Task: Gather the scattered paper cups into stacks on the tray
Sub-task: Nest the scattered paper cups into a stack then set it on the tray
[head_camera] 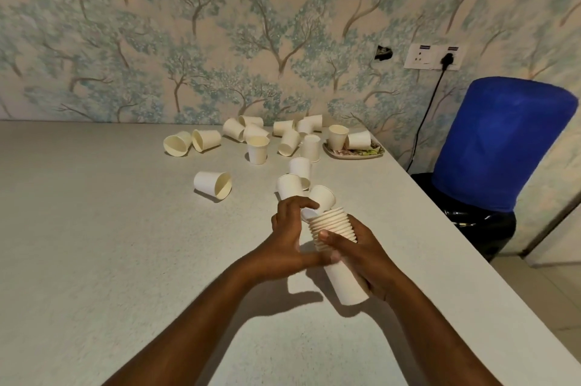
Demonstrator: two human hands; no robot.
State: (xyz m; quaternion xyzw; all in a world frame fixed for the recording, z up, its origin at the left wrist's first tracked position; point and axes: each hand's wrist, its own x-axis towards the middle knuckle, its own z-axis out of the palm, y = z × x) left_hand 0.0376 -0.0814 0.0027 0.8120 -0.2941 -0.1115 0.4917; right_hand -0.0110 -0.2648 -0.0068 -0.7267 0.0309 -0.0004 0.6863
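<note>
Hands (361, 247) over speckled table (94, 228), wallpapered wall (220, 39)

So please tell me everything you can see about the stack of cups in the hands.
The stack is a long column of nested cream paper cups, their rolled rims forming ridges near its far end. It is tilted, mouths pointing away toward the wall, base toward the person, held above the table. The right hand grips its middle; the left hand touches its rim end, fingers at the mouth.

Loose cups (284, 146) crowd path to tray (355, 153); table (94, 228) left bare.
</note>
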